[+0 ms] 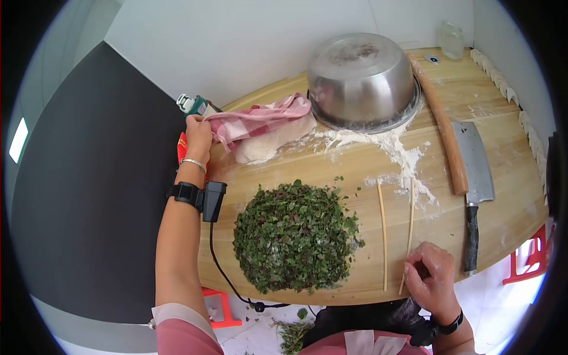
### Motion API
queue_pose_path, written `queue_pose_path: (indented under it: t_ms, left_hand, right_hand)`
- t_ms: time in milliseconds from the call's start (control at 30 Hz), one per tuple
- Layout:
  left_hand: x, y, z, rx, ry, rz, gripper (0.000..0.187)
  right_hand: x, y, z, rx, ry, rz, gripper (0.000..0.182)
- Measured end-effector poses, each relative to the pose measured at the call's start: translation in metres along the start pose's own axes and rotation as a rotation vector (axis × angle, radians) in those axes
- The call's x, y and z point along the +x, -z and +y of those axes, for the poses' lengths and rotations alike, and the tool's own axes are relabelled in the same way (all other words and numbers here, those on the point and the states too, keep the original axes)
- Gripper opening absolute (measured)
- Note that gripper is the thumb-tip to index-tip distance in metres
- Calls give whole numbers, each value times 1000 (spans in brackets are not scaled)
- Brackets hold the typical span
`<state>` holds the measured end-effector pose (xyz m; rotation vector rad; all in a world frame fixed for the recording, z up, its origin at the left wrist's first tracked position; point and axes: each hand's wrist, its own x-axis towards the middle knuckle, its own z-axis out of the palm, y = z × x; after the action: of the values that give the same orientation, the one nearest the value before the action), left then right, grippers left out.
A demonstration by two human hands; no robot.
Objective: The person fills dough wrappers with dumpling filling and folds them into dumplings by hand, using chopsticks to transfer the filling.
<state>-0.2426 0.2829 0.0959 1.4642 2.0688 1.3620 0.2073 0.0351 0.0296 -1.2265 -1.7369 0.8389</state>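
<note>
Chopsticks (396, 234) lie on the wooden board (331, 163) in front of me, two thin sticks side by side and a little apart, pointing away from me. My right hand (431, 278) rests on the near end of the right stick; my fingers are bent down over it, but I cannot tell if they really grip it or only touch it. The left stick lies free, just beside my hand.

My left hand (198, 135) is stretched out to the far left edge of the board. It is closed on one end of a pink checked cloth (260, 118). The cloth lies over a pale lump of dough (266, 145), which shows under its edge. Just beyond my left hand a small green and white bottle (192, 105) stands at the edge of the board. On my left wrist I have a bangle, and behind it a black strap with a small black device (212, 200) and a cable.

Between my two arms lies a big round heap of chopped greens (294, 236), near the front edge. Behind it a steel bowl (361, 80) stands upside down, with loose flour (402, 157) spread from its rim toward the chopsticks. To the right of the flour lie a rolling pin (444, 127) and a cleaver (476, 174), side by side. A row of small pale pieces (520, 109) runs along the far right edge.
</note>
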Motion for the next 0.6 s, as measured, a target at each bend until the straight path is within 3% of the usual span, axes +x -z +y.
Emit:
queue_pose_path:
  t_ms: [67,133,200,233,267,333,367,433,567,600]
  left_hand:
    - [3,-9,4,110,9,175,21]
    - [32,-5,-24,231,-93,205,22]
    - [38,-2,-30,772,-343,-81,20]
    - [13,-9,-15,842,-453,10,20]
    - [3,-16,-6,847,-456,5,20]
    - [-11,-28,10,655,-960,-101,30]
    - [-22,-35,19,659,-960,-105,30]
    - [-42,-50,38,641,-1124,-442,31]
    - [-41,-62,40,826,-1215,-491,20]
    - [-34,-65,39,738,-946,-369,13]
  right_hand:
    - [0,2,0,14,-44,-17,8]
    - [0,1,3,39,-7,-23,9]
    - [0,2,5,43,4,-31,9]
    - [0,2,5,44,17,-42,10]
    - [0,3,6,49,13,-40,10]
    - [0,4,8,37,50,-55,10]
    - [0,2,9,41,48,-55,10]
    - [0,-2,11,56,102,-3,11]
    - [0,-1,8,5,93,21,11]
    - [0,1,8,7,96,0,11]
